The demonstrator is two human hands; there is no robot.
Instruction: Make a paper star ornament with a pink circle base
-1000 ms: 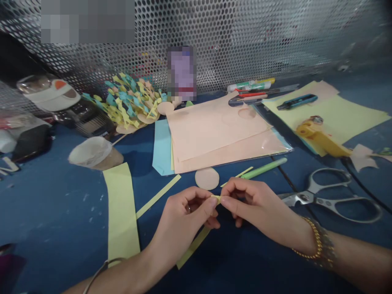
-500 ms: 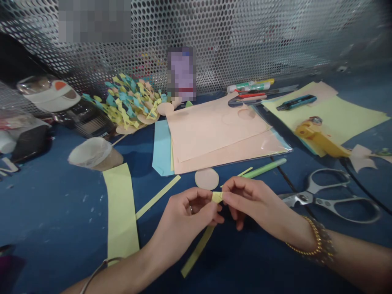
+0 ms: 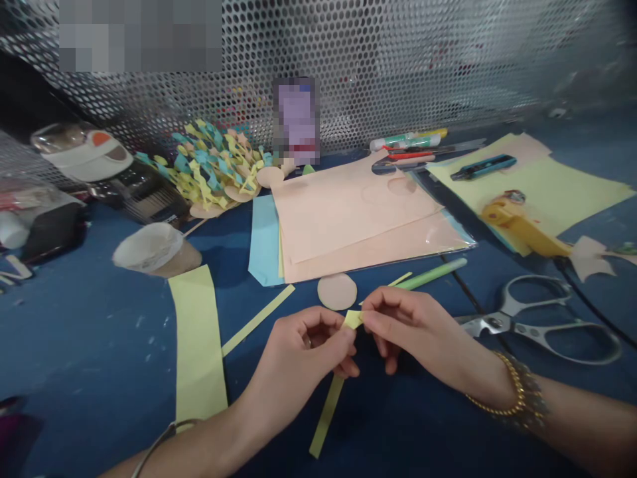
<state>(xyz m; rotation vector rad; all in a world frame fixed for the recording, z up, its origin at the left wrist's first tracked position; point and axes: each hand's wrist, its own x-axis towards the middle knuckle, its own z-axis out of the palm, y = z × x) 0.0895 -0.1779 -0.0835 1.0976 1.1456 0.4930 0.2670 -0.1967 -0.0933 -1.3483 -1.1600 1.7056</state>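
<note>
Between my two hands is a narrow yellow paper strip [image 3: 327, 418], folded over at its upper end. My left hand [image 3: 306, 348] pinches the folded part between thumb and fingers, and the strip's long tail hangs down below it. With thumb and forefinger, my right hand [image 3: 411, 328] grips the other side of the fold. A pale pink paper disc [image 3: 337, 291] lies on the table just beyond my fingertips. Left of my left hand are a loose yellow strip [image 3: 259, 320] and a wide yellow paper piece [image 3: 199, 345].
Scissors [image 3: 512, 322] lie right of my right hand, near a green pen [image 3: 432, 273]. Behind are pink sheets [image 3: 348, 206], a yellow tape dispenser [image 3: 522, 226] and a blue cutter [image 3: 484, 166]. A paper cup [image 3: 156, 249] and curled paper decorations [image 3: 213, 166] stand at left.
The strip's hanging tail has swung to the right and hangs steeper. The folded end has tilted slightly between my fingers; both hands stay nearly in place.
</note>
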